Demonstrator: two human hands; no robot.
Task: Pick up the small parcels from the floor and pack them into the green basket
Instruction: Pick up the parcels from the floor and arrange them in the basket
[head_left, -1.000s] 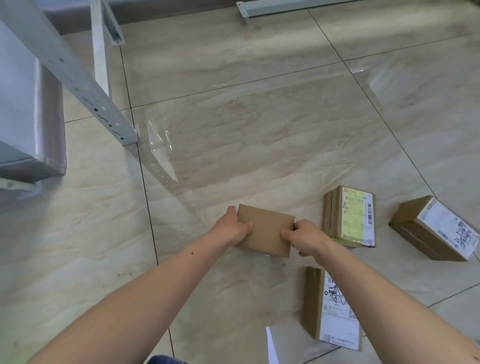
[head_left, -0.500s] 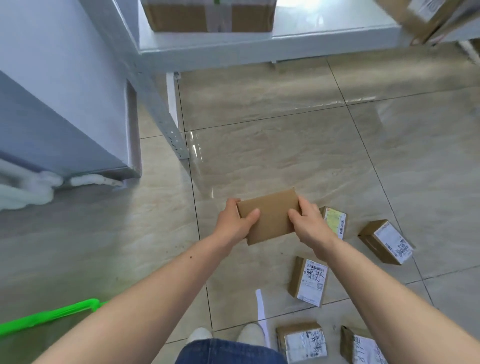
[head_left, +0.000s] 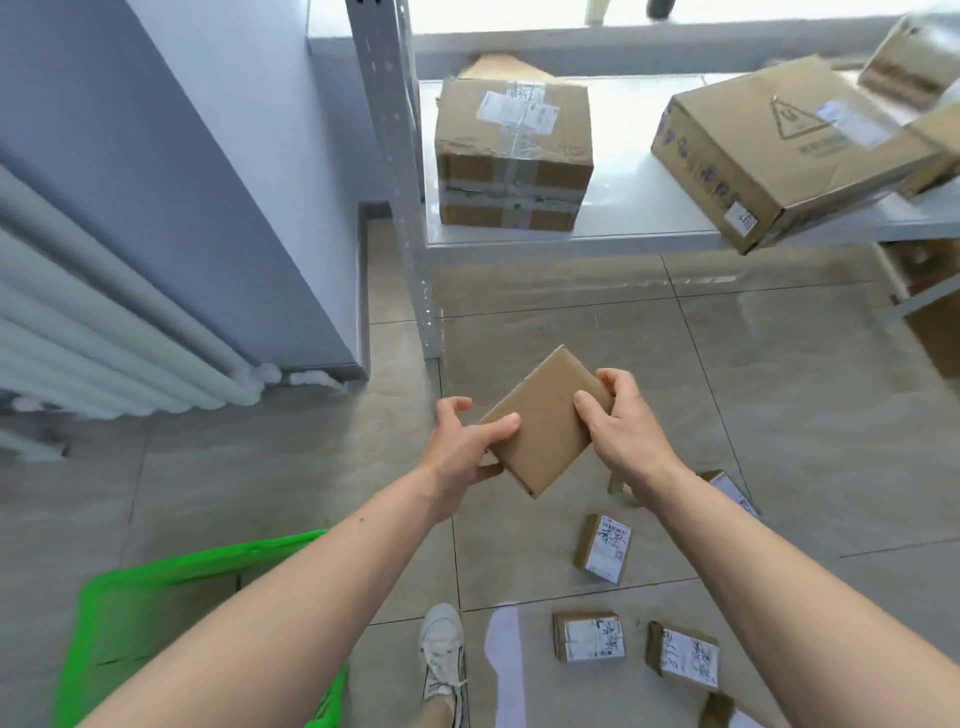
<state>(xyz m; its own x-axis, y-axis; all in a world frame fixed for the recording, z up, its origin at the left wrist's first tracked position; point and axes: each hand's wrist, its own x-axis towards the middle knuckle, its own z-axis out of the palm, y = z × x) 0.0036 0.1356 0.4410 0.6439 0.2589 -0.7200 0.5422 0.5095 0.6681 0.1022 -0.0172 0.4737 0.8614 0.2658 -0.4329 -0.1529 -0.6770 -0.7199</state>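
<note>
A plain brown small parcel is held up in front of me, turned like a diamond. My left hand grips its lower left edge with thumb on top. My right hand grips its right edge. The green basket stands on the floor at the lower left, partly hidden by my left forearm. Several labelled small parcels lie on the floor to the lower right: one below my right hand, two more nearer my feet, and another behind my right wrist.
A metal shelf ahead carries large cardboard boxes; its upright post meets the floor just beyond the parcel. A white radiator lines the left wall. My shoe is at the bottom centre.
I have straightened up; the parcel has risen from the floor and rotated into a diamond in both hands. The shelf boxes and more of the green basket have come into view.
</note>
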